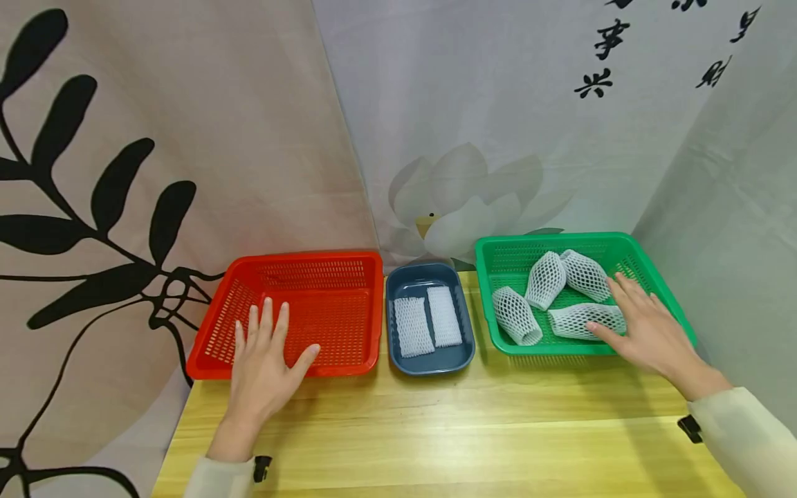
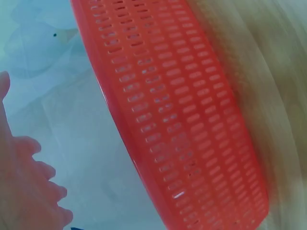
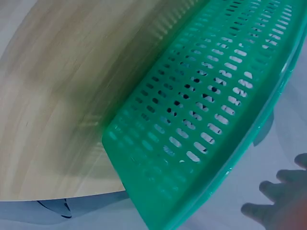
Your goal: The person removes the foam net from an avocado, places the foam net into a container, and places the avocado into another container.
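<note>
Head view, left side of the frame: black leaf print [image 1: 118,183] on pale cloth, then the red basket [image 1: 330,321] on the wooden table [image 1: 448,429]. Left hand [image 1: 263,373] over the basket's near left part, fingers spread, nothing grasped. Left wrist view puts that hand at lower left, apart from the basket's rim.

Centre of the frame: small blue tray [image 1: 445,358], just beside the red basket. Two flat mesh sleeves [image 1: 414,326] lie in it side by side, long sides roughly parallel.

Right of centre: green basket [image 1: 551,238] with four rounded mesh sleeves [image 1: 546,280] — two toward the back, one at lower left, one at lower right. Whether anything sits inside them, cannot tell.

Right side: right hand [image 1: 654,335] over the basket's right end, fingers extended, grasping nothing; thumb near the lower-right sleeve. Right wrist view shows the hand apart from the rim.

Progress, as judged: four sleeves in the green basket in rounded form, two in the tray flat and unhandled at this moment. Both hands released — looks like a pause, but start or finish cannot be told, nor whether the flat pair needs anything more.
</note>
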A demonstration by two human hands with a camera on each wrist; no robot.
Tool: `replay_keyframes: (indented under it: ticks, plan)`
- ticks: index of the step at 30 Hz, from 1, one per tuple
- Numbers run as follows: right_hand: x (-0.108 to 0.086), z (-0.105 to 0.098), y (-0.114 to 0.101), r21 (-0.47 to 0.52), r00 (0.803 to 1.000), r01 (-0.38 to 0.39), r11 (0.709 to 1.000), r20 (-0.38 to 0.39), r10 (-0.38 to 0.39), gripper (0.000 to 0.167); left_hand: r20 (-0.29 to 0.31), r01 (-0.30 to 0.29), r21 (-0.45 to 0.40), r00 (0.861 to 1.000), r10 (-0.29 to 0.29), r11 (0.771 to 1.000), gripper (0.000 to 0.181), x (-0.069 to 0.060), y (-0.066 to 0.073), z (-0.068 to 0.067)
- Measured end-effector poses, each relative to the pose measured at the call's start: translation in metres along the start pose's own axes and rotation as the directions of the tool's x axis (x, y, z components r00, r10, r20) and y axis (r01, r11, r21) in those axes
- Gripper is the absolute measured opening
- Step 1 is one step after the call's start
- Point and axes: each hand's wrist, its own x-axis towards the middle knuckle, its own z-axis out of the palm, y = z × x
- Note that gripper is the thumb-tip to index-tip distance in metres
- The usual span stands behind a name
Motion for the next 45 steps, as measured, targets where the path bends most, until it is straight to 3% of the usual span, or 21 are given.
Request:
replay_keyframes:
  ticks: [14,31,40,45]
  plan:
    - [0.027,0.012,0.007,0.037,0.980,-0.059,0.998,0.193,0.050,0.091,-0.044,-0.058,-0.052,0.998,0.055,0.997,0.093,-0.008,0.026,0.008]
    - [0.053,0.036,0.020,0.117,0.948,-0.095,0.989,0.314,0.054,0.079,-0.111,-0.121,-0.107,0.988,0.109,0.987,0.089,-0.009,0.050,0.020]
    - [0.062,0.050,0.030,0.140,0.924,-0.117,0.983,0.379,0.056,0.081,-0.125,-0.132,-0.110,0.985,0.118,0.985,0.088,-0.009,0.055,0.021]
    - [0.064,0.053,0.034,0.143,0.922,-0.121,0.982,0.382,0.058,0.078,-0.121,-0.134,-0.121,0.985,0.119,0.984,0.087,-0.009,0.057,0.022]
